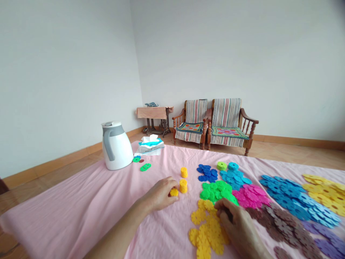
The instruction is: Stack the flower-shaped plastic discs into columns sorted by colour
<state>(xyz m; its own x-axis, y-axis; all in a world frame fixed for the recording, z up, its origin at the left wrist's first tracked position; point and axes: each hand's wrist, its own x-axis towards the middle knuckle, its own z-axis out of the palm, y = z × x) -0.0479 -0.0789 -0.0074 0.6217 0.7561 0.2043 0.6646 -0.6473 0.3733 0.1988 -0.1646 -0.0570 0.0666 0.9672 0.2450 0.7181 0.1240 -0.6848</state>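
My left hand (160, 193) is closed around a few yellow notched plastic discs (174, 192), just above the pink cloth. Right beside its fingertips stands a short stack of yellow discs (183, 186), with another yellow stack (184, 172) behind it. My right hand (235, 221) reaches over the loose pile of yellow discs (208, 233), its fingers curled and pinched near the pile's far edge. Whether a disc is between those fingertips is hidden. Bright green discs (217, 190) lie just beyond the right hand, and pink discs (252, 196) to their right.
Dark blue (207, 173), light blue (234, 178), brown (285, 225) and purple discs (327, 237) lie in piles on the pink tablecloth (94, 212). A white jug (118, 149) and a tissue box (151, 145) stand at the left back. Two wooden chairs (229, 131) are beyond the table.
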